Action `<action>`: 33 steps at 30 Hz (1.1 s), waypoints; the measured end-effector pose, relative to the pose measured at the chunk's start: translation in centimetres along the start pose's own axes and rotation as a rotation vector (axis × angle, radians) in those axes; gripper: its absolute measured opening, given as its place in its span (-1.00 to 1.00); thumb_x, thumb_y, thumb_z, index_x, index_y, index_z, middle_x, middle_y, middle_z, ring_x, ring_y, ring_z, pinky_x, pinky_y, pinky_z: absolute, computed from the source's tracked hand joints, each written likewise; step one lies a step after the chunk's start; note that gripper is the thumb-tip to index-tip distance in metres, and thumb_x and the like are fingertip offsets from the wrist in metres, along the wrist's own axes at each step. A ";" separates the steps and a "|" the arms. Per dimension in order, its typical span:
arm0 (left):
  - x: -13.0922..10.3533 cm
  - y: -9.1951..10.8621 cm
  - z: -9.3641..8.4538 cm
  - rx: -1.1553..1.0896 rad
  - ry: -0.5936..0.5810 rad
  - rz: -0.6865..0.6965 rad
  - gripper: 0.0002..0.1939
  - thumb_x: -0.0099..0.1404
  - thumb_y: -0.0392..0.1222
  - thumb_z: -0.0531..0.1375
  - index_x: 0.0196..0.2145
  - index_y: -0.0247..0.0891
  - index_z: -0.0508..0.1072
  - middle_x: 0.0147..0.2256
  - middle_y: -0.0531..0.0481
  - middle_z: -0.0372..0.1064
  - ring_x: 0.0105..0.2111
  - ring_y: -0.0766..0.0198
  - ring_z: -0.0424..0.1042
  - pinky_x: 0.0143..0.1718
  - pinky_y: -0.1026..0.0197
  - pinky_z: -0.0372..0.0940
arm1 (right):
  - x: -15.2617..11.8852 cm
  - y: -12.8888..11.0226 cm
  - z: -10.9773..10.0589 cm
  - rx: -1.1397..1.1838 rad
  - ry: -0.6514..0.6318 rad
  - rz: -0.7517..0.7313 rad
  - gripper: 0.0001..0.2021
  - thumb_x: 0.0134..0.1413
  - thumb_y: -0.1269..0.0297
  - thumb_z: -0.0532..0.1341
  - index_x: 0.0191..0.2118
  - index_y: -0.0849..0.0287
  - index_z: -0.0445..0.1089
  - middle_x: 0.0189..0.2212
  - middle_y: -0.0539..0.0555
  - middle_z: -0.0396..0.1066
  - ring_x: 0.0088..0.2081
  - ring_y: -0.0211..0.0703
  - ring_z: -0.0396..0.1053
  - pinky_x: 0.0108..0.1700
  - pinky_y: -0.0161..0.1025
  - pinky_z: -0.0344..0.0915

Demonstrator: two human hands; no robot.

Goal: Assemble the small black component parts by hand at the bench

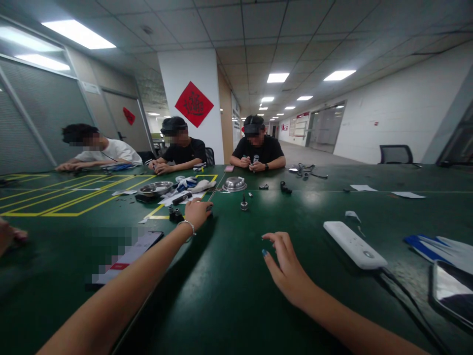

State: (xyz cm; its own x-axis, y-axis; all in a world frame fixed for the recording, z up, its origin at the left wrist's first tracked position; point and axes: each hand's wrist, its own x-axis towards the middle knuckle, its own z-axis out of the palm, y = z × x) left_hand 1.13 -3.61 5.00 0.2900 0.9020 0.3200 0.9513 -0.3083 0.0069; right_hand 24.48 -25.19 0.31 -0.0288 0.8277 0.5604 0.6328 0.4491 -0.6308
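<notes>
My left hand stretches forward over the green table, its fingers closed around a small dark part that they mostly hide. Beside its wrist stand black cylindrical pieces, and a black tube lies just behind them. My right hand hovers near the middle of the table with fingers apart and holds nothing. Farther off, a small round metal part has a thin dark stem pointing up. Past it are a shiny metal bowl, upside down, and a little black part.
A white power strip with cables, a blue-and-white glove and a phone lie at right. A flat-screen device lies by my left forearm. Another metal bowl and gloves lie beyond. Several people sit around the table.
</notes>
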 end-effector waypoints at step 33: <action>-0.5 -8.8 1.0 0.015 0.040 -0.556 -0.56 0.27 -0.21 -0.15 -0.09 -0.45 0.39 0.04 -0.34 0.27 0.20 -0.22 -0.07 0.07 -0.26 -0.10 | 0.1 -1.2 -0.7 -0.036 -0.071 0.001 -0.72 0.13 0.46 0.03 -0.03 0.13 0.20 -0.13 0.11 0.02 -0.08 -0.09 0.15 -0.03 -0.15 0.20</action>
State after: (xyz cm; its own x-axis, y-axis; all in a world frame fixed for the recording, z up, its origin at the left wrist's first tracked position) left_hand -7.32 -1.06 3.79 -0.2600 0.9152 0.3080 0.9614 0.2155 0.1712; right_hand 24.25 -25.85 1.50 -0.0820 0.8505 0.5196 0.6600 0.4370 -0.6111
